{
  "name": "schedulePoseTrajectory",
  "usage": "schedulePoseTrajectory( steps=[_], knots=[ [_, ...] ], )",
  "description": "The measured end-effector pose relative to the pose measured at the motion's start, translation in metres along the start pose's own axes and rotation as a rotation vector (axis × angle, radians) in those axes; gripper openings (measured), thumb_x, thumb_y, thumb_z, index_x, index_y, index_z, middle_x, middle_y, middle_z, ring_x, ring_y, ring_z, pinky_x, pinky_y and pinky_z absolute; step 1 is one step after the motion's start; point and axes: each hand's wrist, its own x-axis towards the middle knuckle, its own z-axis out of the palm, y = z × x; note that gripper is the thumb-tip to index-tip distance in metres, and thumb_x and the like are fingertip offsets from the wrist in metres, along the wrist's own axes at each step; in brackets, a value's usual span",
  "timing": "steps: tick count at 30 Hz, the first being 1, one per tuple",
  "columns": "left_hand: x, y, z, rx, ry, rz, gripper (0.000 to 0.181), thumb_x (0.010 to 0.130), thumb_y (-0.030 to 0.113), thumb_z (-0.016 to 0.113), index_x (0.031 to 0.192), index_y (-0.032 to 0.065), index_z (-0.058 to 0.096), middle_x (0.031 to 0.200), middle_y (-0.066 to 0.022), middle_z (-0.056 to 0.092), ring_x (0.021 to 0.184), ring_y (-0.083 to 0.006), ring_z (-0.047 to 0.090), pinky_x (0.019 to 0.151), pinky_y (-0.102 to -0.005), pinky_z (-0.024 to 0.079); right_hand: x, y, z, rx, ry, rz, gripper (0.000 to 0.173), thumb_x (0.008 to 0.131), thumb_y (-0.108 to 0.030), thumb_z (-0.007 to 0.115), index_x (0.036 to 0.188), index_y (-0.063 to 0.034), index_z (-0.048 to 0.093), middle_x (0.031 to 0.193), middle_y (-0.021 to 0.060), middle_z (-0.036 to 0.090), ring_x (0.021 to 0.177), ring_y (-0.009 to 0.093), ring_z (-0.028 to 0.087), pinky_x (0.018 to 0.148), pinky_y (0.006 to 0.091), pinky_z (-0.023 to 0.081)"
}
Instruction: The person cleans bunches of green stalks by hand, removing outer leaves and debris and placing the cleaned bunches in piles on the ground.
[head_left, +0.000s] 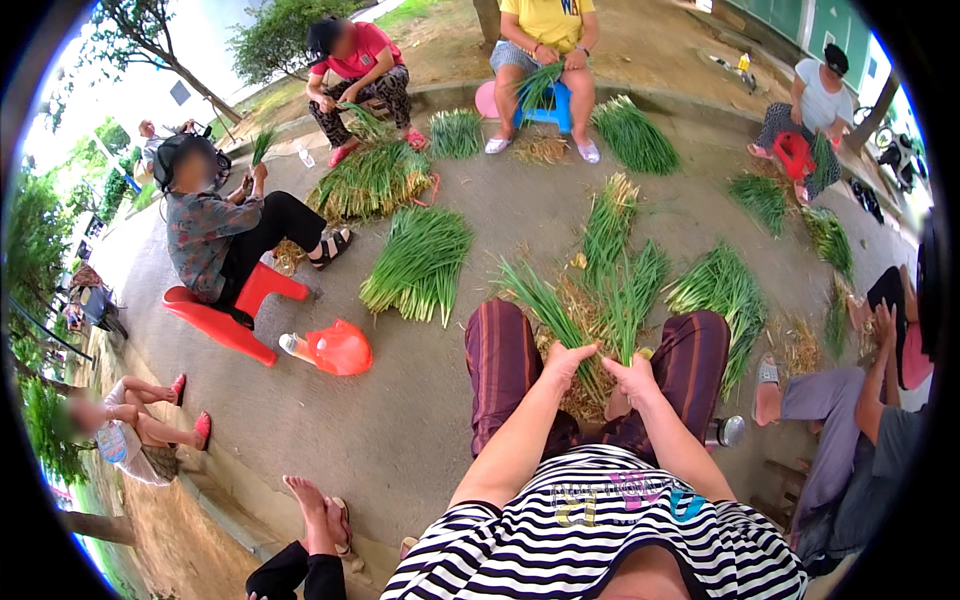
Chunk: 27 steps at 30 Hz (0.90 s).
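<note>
Between the striped trousers, my left hand (566, 361) grips a bunch of long green chives (541, 298) that fans up to the left. Close beside it, my right hand (631, 375) is closed on a second green bunch (622, 307), whose leaves point away from me. Beneath both hands lies a litter of dry, straw-coloured stalks (581, 397). Ahead of my knees a heap of chives (609, 225) rests on the ground, pale ends pointing away. A neater green pile (724, 304) is beside my right knee.
A large chive pile (420, 262) lies ahead on the left. Near it are an orange-red plastic bag (341, 349) and a red plastic chair (225, 322) with a person seated. Other people sit around, several handling greens. A metal-lidded container (726, 431) stands by my right thigh.
</note>
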Motion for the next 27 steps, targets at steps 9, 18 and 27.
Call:
schedulePoseTrajectory(
  steps=[9,18,27],
  knots=[
    [0.012,-0.031,-0.007,0.235,0.139,-0.045,0.028,0.072,0.008,0.077,0.094,-0.0040,0.064,0.087,-0.0125,0.067,0.075,-0.0227,0.064,0.065,-0.0373,0.049,0.017,0.029,-0.002,-0.107,-0.060,0.205,0.028,0.078,-0.029,0.079,0.096,-0.0114,0.068,0.074,-0.0039,0.058,0.055,0.008,0.044,0.046,0.0269,0.030],
    [-0.003,-0.014,-0.002,0.258,0.172,-0.110,0.029,0.072,0.008,0.078,0.093,-0.0040,0.063,0.087,-0.0124,0.067,0.074,-0.0225,0.064,0.064,-0.0365,0.050,0.012,0.030,-0.004,-0.040,-0.110,0.230,0.020,0.081,-0.023,0.076,0.090,-0.0126,0.061,0.066,-0.0060,0.049,0.046,0.005,0.035,0.040,0.0218,0.021],
    [0.006,-0.022,-0.004,0.228,0.168,-0.048,0.026,0.071,0.010,0.078,0.089,-0.0029,0.065,0.085,-0.0121,0.067,0.074,-0.0224,0.064,0.063,-0.0371,0.049,0.008,0.019,-0.002,-0.086,-0.067,0.217,0.021,0.081,-0.023,0.076,0.090,-0.0125,0.061,0.061,-0.0071,0.042,0.046,0.005,0.033,0.041,0.0224,0.022]
  ],
)
